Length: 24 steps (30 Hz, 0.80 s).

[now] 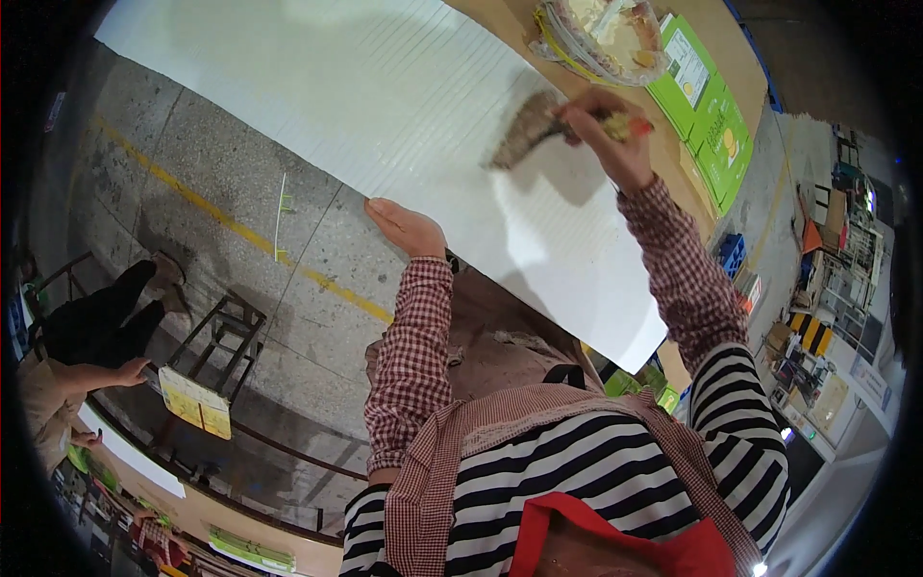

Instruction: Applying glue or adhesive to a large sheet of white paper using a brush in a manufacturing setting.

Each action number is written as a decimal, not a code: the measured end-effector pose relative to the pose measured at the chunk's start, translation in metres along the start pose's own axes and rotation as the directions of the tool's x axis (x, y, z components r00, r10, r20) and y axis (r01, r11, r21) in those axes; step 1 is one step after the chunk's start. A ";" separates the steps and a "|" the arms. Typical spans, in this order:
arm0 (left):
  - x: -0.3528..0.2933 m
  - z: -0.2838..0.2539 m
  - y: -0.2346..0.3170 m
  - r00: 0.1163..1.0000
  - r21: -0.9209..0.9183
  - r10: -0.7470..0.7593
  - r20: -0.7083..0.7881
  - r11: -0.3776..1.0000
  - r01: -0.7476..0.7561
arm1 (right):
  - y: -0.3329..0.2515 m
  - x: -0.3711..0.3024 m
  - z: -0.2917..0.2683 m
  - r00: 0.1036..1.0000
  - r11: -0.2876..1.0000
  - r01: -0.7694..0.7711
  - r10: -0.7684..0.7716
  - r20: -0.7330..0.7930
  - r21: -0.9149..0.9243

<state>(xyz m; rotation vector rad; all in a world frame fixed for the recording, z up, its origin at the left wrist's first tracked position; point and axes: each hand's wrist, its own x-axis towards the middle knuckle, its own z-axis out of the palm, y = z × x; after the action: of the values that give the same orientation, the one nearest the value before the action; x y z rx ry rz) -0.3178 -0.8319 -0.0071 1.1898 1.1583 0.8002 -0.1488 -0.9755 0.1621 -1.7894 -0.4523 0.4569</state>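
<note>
On or just over the white sheet (385, 101), your right hand (611, 139) grips the brush (524, 135), apparently mid-stroke, your left hand (413, 229) extended flat at the sheet's near edge; the next move likely calls for even brushing.

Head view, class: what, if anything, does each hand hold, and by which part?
The right hand holds a brush by its handle; the left hand, open, holds nothing.
</note>
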 end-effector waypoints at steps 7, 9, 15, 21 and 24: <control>-0.001 0.000 0.005 1.000 -0.026 -0.007 -0.002 1.000 0.007 | 0.037 -0.016 -0.018 0.998 0.998 -0.061 0.061 0.005 -0.024; -0.003 -0.001 0.010 1.000 -0.011 -0.015 0.005 1.000 0.015 | 0.032 -0.042 -0.035 0.993 0.992 -0.115 0.116 0.018 -0.055; -0.002 0.002 0.001 0.996 -0.015 0.030 -0.083 0.999 -0.031 | 0.013 -0.020 -0.025 0.999 0.998 0.014 -0.017 0.043 0.066; -0.002 0.001 -0.002 0.998 -0.047 0.043 -0.048 0.998 -0.045 | 0.044 -0.040 -0.040 0.995 0.995 -0.097 0.097 0.018 -0.006; -0.003 -0.001 0.002 0.997 0.008 0.061 -0.038 0.998 -0.060 | 0.036 -0.073 -0.062 0.987 0.988 -0.156 0.156 0.030 0.001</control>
<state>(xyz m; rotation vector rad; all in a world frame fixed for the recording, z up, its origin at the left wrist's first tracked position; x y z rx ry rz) -0.3190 -0.8339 -0.0041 1.2246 1.1616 0.8688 -0.1758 -1.0729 0.1481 -1.8245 -0.3325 0.5937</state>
